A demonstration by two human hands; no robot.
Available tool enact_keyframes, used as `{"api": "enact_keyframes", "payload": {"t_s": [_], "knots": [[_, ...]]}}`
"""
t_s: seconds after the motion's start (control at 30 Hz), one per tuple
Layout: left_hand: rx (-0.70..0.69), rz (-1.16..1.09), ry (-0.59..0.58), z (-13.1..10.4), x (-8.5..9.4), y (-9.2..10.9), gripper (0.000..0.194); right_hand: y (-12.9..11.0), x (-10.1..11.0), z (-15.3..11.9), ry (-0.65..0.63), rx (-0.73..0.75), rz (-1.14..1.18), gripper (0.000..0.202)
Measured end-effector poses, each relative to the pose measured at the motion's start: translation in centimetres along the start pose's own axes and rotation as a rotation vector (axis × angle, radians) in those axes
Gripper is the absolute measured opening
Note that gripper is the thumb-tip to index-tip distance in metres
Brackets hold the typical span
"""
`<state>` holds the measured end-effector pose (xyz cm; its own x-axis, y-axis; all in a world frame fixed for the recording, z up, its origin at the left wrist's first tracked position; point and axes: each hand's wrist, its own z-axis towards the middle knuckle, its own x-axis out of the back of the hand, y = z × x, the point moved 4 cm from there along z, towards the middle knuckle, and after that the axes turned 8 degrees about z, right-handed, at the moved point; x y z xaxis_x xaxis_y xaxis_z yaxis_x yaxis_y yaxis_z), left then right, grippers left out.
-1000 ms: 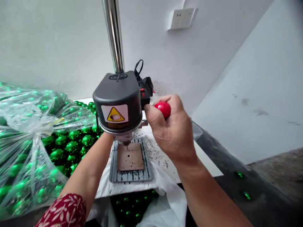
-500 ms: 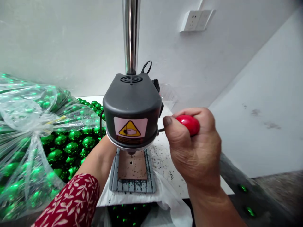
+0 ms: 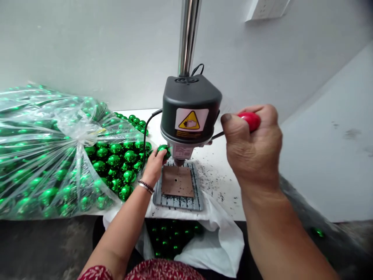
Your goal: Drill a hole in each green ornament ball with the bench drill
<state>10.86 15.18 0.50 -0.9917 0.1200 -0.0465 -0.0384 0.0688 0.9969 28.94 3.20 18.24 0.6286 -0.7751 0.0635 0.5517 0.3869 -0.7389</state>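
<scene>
1. Green ball [image 3: 164, 149]: in L hand [image 3: 153, 169], pinched btwn thumb & fingers, just L of drill press [image 3: 190, 99] chuck [image 3: 179, 162].
2. R hand [image 3: 254, 149]: fingers curled tight round red knob [image 3: 250, 120] on lever [image 3: 218, 135].
3. Brown block [image 3: 182, 186] w/ hole: on grey base plate [image 3: 175, 202], below chuck.
4. Clear bag [image 3: 78, 131], full of green balls: on white table [image 3: 153, 130], L side.

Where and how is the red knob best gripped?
Probably around the rounded body of the red knob, coming from the right. A thin rod appears to join it to the drill on its left, leaving the outer side freer. The right hand wraps it there, thumb toward the drill.
</scene>
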Motion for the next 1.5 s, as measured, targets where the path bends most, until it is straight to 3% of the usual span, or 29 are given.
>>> {"api": "enact_keyframes", "payload": {"t_s": [0.17,0.23,0.33,0.47,0.6,0.83,1.1,1.27,1.4,1.5], "knots": [[0.288,-0.349,-0.098,-5.3,2.0,-1.3,0.022,-0.3,-0.2,0.1,0.004,-0.055,-0.033,0.027],[0.390,-0.385,-0.130,-6.7,2.7,-1.4,0.023,-0.5,-0.2,0.2,0.008,-0.099,-0.036,0.024],[0.433,-0.371,-0.128,-7.7,3.4,-1.6,0.024,-0.6,-0.3,0.2,-0.007,-0.129,-0.027,0.022],[0.299,-0.049,-0.106,-7.6,3.7,-1.7,0.034,-0.6,-0.4,0.1,-0.041,-0.064,-0.031,0.020],[0.106,0.373,-0.225,-7.1,3.0,-1.4,0.043,-0.3,-0.5,0.2,-0.085,-0.066,-0.064,0.023],[-0.145,0.786,-0.343,-6.8,1.7,0.0,0.041,-0.7,-0.5,0.2,-0.108,-0.035,0.030,0.023],[-0.233,0.706,-0.294,-6.9,1.5,-0.4,0.059,-1.3,-0.4,0.1,-0.062,-0.080,0.025,0.022],[-0.090,0.597,-0.313,-5.8,2.6,-1.5,0.049,-1.2,-0.4,0.2,-0.074,-0.061,0.030,0.024],[0.070,0.488,-0.330,-5.3,3.2,-1.6,0.054,-1.3,-0.4,0.3,-0.071,-0.104,0.040,0.025],[0.079,0.476,-0.325,-5.1,3.1,-1.2,0.052,-1.5,-0.4,0.3,-0.075,-0.104,0.052,0.027]]}}
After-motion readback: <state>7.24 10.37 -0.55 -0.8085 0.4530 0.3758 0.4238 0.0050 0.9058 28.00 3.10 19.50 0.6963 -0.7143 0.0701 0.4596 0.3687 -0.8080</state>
